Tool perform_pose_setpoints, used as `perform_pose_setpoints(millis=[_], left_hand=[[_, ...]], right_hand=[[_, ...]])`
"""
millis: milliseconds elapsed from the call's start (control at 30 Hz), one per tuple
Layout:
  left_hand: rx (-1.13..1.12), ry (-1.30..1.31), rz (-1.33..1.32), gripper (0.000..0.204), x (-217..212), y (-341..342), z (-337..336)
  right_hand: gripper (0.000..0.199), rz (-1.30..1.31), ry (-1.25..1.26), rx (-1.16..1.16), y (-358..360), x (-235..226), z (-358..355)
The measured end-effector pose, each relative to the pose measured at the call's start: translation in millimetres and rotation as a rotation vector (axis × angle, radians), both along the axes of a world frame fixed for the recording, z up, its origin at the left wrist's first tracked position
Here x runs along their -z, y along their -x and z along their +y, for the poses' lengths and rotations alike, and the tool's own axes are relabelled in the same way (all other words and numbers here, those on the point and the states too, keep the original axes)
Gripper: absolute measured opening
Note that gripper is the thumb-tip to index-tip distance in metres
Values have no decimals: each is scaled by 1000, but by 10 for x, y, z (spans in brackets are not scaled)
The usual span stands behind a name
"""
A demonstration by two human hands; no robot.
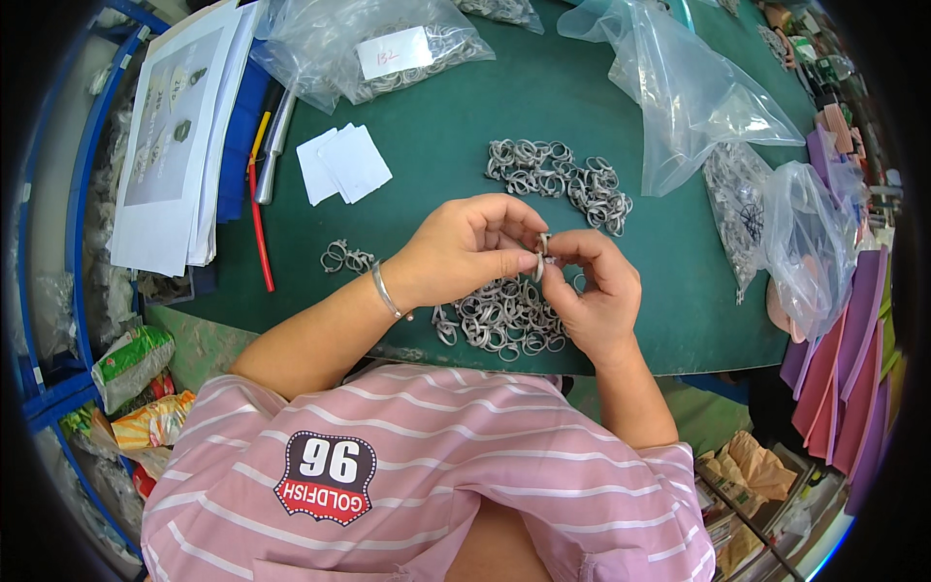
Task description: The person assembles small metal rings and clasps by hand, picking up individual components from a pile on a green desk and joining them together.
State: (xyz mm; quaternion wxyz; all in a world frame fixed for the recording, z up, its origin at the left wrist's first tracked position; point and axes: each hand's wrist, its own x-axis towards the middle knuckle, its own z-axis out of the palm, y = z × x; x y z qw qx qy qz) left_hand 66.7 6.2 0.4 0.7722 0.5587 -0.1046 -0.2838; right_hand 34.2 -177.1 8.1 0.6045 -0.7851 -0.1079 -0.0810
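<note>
Between my fingertips is a small grey metal ring [540, 266], seen nearly edge-on. My left hand [461, 247] pinches it with thumb and fingers, and my right hand [599, 291] pinches from the other side. Whether a second ring is in the grip cannot be made out. Below the hands, near the table's front edge, lies a pile of grey rings [499, 322], partly hidden by my hands. A second ring pile [562, 179] spreads just beyond them. By my left wrist, which wears a bangle [384, 289], lies a small group of rings [346, 257].
White paper slips [344, 163] lie on the green table [427, 145]. A bag of rings [398, 53] stands at the back, and clear plastic bags [669, 107] cover the right side. Printed sheets [175, 136], a red-and-yellow rod [259, 209] and blue shelving [73, 194] are at left.
</note>
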Motion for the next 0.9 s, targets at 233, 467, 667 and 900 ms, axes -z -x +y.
perform_pose_setpoints(millis=[233, 467, 667, 900], left_hand=[[-125, -60, 230, 16, -51, 27, 0], [-283, -101, -199, 31, -27, 133, -55], [-281, -261, -447, 34, -24, 222, -56], [-283, -162, -339, 40, -64, 247, -49]], right_hand=[[20, -241, 161, -184, 7, -73, -34], [26, -150, -34, 49, 80, 103, -48], [27, -97, -46, 35, 121, 129, 25], [18, -176, 105, -84, 93, -7, -4]])
